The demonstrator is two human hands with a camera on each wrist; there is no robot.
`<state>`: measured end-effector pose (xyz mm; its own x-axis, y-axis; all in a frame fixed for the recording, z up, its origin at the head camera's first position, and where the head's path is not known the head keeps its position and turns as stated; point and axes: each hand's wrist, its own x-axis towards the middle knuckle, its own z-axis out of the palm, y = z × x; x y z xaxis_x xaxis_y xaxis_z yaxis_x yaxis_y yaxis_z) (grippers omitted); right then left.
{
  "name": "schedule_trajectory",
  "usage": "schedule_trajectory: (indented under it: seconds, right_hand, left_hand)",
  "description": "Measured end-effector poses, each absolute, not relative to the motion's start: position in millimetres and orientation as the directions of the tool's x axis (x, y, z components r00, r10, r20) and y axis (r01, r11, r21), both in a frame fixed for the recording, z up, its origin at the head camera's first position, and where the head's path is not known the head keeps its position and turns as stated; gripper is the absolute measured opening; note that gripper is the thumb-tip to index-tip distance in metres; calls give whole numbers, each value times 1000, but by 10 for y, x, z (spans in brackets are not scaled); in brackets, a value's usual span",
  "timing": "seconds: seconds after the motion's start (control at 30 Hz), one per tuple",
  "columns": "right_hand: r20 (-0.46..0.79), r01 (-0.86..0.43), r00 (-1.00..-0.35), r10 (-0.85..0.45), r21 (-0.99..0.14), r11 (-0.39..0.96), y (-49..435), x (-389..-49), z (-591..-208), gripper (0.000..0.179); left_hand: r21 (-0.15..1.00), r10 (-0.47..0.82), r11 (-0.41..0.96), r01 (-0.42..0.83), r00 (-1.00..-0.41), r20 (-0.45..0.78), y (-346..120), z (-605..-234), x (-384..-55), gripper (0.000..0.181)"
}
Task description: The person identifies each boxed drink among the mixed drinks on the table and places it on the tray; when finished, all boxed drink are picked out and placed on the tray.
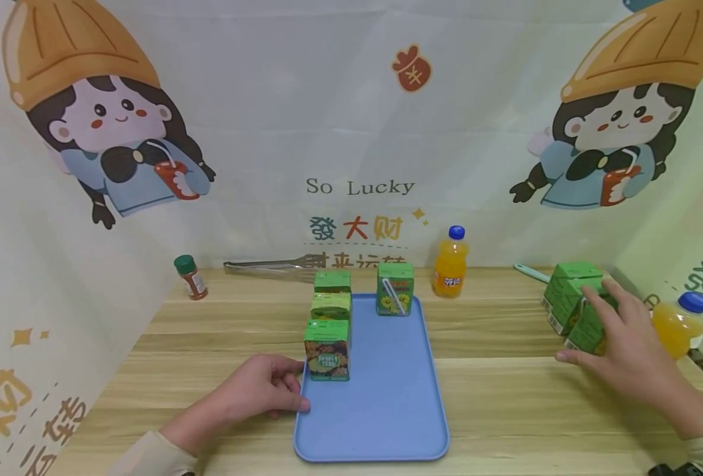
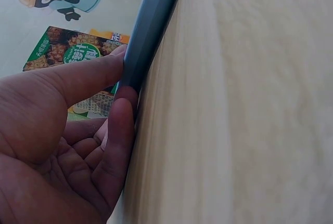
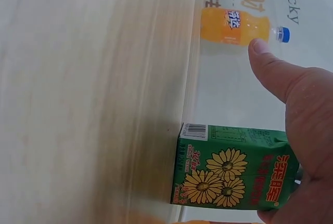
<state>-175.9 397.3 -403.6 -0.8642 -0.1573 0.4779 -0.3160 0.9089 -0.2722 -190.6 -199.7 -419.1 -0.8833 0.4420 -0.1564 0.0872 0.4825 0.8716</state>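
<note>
My left hand (image 1: 262,390) pinches the left rim of a blue tray (image 1: 387,423), thumb on top and fingers at the underside in the left wrist view. Along the tray's left side stand three drink cartons in a row, the front one a pineapple juice carton (image 1: 328,357). At the far right corner of the tray is a green chrysanthemum-printed drink carton (image 1: 395,301) with a straw on it. On the right, my right hand (image 1: 637,350) reaches over a green drink carton (image 3: 229,169), thumb spread wide from it and fingertips at its top. More green cartons (image 1: 571,291) stand just behind.
An orange soda bottle (image 1: 450,264) stands behind the tray, and a second orange bottle (image 1: 678,327) beside my right hand. Metal tongs (image 1: 268,266) lie at the back near a green-capped spice jar (image 1: 191,277). A pale green handle (image 1: 532,273) pokes out by the cartons.
</note>
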Motion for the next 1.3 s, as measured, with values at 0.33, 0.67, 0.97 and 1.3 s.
schedule_trajectory:
  seconds: [0.33,0.67,0.97,1.3]
  right_hand:
    - [537,-348,-824,-182,-224,911,3945,-1754,-4055,109]
    - [525,-302,-841,-127,-262,916,3879,-1736,-4030,98]
    - [512,-258,-855,-89,-270,928,3837,-1719,-4008,89]
    - [552,-304,-824,-128,-241,922,3868,-1709,-3981,76]
  left_hand:
    - [879,450,470,85,-879,-156,-1994,-4184,-1891,77]
    - [879,456,468,95,-877,-148,-2013,-4190,-1900,75]
    - [879,449,470,79,-879,-161,-2006,-4188,-1902,78]
    - [879,451,469,88,-879,-153,-2008,-4194,-1904,77]
